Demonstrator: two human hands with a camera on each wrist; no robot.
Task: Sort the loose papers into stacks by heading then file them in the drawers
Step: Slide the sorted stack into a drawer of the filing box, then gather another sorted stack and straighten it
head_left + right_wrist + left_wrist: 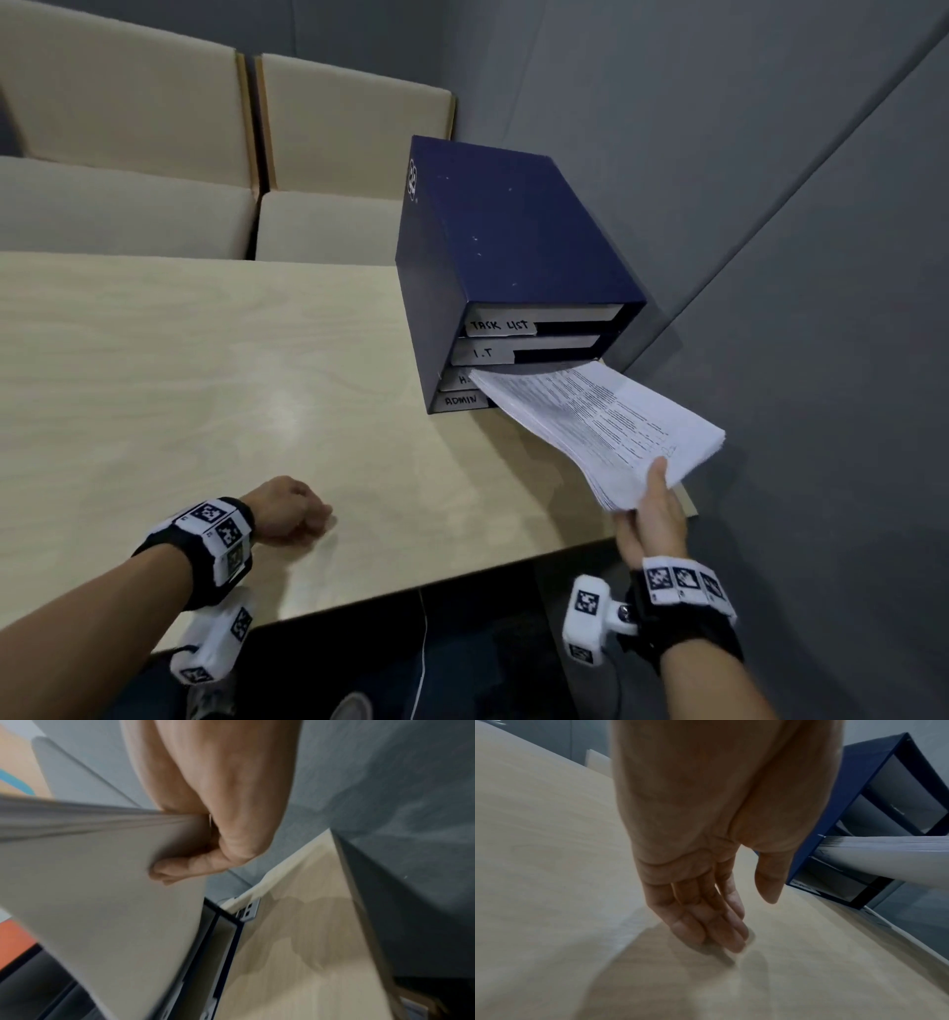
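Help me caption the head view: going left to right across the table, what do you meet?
Left hand resting on the table → blue drawer unit with labelled drawers → stack of papers sticking out of the third drawer down → right hand gripping the stack's near end.

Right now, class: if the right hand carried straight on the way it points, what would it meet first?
The right hand grips a paper stack whose far end enters the blue drawer unit. Straight on, it would probably meet the unit's front first, near the third slot; depth is uncertain.
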